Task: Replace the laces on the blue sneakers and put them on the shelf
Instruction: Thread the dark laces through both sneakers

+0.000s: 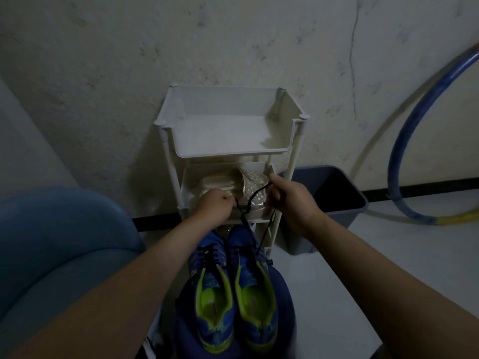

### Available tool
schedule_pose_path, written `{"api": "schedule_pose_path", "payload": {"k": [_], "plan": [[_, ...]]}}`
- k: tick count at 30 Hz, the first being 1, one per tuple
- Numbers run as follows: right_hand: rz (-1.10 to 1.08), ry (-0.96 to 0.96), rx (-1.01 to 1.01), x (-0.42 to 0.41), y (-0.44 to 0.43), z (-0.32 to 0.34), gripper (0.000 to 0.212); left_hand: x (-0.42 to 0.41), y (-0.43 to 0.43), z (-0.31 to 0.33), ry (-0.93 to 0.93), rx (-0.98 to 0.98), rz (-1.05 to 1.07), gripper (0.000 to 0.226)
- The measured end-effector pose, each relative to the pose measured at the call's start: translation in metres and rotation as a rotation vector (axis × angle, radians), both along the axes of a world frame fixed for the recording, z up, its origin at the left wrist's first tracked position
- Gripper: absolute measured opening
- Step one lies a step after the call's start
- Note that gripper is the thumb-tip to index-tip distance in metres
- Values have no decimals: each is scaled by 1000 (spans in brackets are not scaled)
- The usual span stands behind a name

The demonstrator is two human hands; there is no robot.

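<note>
Head view: the blue sneakers (233, 288) are rested on the lap, near, below the shelf (233, 153) (white shoes (220, 183) on its middle tier). The black lace (256, 195) ends are pinched in the curled left hand (216, 206) and right hand (290, 200), raised, likely for tightening.

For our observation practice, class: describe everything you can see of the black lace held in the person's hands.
The black lace is a thin, dark cord, seemingly woven fabric. It rises from one blue sneaker, is pinched by the left hand, spans taut to the right hand, then a loose end hangs down. It is held in front of the white shelf.
</note>
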State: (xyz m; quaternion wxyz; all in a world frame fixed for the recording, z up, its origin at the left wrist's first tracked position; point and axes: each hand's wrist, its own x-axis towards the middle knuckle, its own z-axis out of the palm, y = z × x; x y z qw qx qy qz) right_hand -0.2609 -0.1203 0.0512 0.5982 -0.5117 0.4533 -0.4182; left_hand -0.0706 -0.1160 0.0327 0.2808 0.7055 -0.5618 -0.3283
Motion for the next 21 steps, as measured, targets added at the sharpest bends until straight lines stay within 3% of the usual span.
{"api": "schedule_pose_path", "payload": {"k": [2,4,8,10,13,14,18,21], "plan": [[-137,91,-118,-4,-2,-1,41,2,0,1,-7,26,21,23],[-200,60,-182,-7,1,1,31,4,2,2,-17,44,30,23],[57,-120,13,-11,16,10,29,4,5,6,-25,50,28,22],[57,79,42,-10,16,11,32,3,6,9,-69,34,48,22],[127,780,-42,-13,14,3,21,4,10,13,-198,0,49,25],[201,921,-27,-13,16,-1,19,3,13,15,-257,-23,29,26],[376,1049,106,-10,34,-2,20,1,22,23,-471,-148,-95,31],[408,1252,-65,-5,34,-2,35,1,24,29,-427,-177,-238,27]]}}
